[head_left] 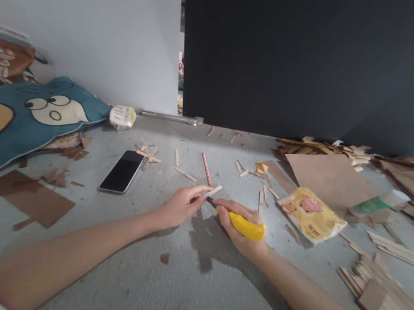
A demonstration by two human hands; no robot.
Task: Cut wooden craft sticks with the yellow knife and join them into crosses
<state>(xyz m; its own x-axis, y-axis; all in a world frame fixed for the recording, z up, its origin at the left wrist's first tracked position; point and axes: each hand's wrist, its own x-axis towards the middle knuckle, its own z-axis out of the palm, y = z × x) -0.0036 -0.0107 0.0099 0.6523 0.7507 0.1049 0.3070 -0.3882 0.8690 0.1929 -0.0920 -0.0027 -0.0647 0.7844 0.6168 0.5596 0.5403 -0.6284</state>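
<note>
Between the thumb and fingers of my left hand [183, 204] a short wooden craft stick [214, 191] is pinched, its free end pointing up and right. My right hand [239, 230] is wrapped round a utility knife with a yellow handle [247, 226]. The knife's dark tip comes up close to the stick beside my left fingertips; whether it touches cannot be made out. Just beyond my left hand lies a pink striped straw [206, 169]. Farther off to the left are two loose stick pieces [185, 174] and a small cluster of crossed sticks [149, 155].
A phone [122, 171] lies on the grey table, with brown cardboard [33, 198] and a blue cushion [57, 105] to its left. On the right are a yellow packet [311, 214], a glue stick [379, 203] and a pile of wooden sticks [383, 295]. A dark panel [318, 63] stands behind.
</note>
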